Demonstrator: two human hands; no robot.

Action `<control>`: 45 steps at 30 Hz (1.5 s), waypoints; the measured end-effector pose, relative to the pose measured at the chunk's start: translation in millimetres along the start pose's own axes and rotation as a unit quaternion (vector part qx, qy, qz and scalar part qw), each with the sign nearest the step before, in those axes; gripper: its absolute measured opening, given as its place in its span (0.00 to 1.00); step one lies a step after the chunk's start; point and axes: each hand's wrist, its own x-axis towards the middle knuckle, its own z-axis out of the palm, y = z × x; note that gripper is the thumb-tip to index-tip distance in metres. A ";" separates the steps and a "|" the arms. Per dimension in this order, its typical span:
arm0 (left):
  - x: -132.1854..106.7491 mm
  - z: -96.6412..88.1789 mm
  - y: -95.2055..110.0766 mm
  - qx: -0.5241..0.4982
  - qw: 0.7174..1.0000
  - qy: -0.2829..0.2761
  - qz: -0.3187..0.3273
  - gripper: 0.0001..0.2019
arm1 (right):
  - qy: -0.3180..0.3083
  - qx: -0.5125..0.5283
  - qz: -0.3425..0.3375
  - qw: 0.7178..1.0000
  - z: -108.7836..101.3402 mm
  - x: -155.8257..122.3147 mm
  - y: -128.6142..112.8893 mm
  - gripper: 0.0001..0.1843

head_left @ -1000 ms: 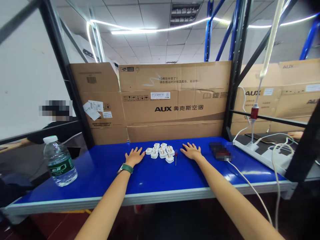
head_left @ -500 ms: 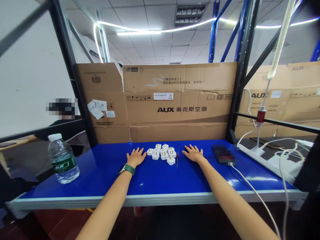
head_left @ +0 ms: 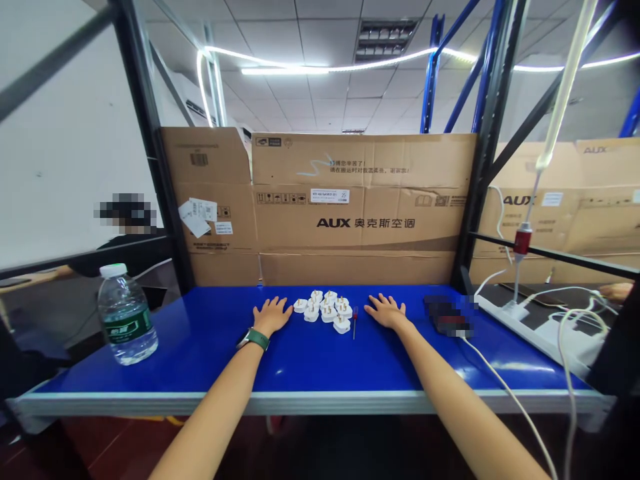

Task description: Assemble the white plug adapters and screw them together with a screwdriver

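Observation:
My left hand (head_left: 271, 316) lies flat on the blue tabletop (head_left: 320, 370), fingers spread, holding nothing. A green-banded watch (head_left: 256, 338) is on that wrist. Just to its right sits a cluster of several white plugs (head_left: 327, 312), most with their metal pins pointing up. Right of the plugs lies a small screwdriver (head_left: 355, 317) with a red handle, its shaft toward me. My right hand (head_left: 387, 312) rests palm down beyond the screwdriver, fingers apart and nothing in it.
A water bottle (head_left: 127, 317) stands at the left. Toward the right lies a dark, partly blurred device (head_left: 447, 316) with a white cable (head_left: 505, 379). A white power strip (head_left: 537, 333) runs along the right edge. Cardboard (head_left: 360, 200) closes off the back. A person (head_left: 127, 223) is behind at left.
The view has shifted slightly. Both hands, the plugs and the screwdriver stay where they were. Part of another person's hand now shows at the far right edge.

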 end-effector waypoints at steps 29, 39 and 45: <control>3.4 -0.8 -2.9 -0.012 1.000 0.007 0.004 0.33 | -0.011 -0.009 0.001 1.000 -1.0 4.0 0.9 0.38; 0.8 -3.1 -2.4 -0.009 1.000 0.000 0.006 0.34 | 0.076 0.076 -0.048 0.993 -26.7 -25.9 -1.9 0.21; 5.5 -3.9 -3.5 0.000 1.000 0.008 0.009 0.32 | 0.122 0.384 -0.302 0.864 -74.6 -111.3 -21.6 0.16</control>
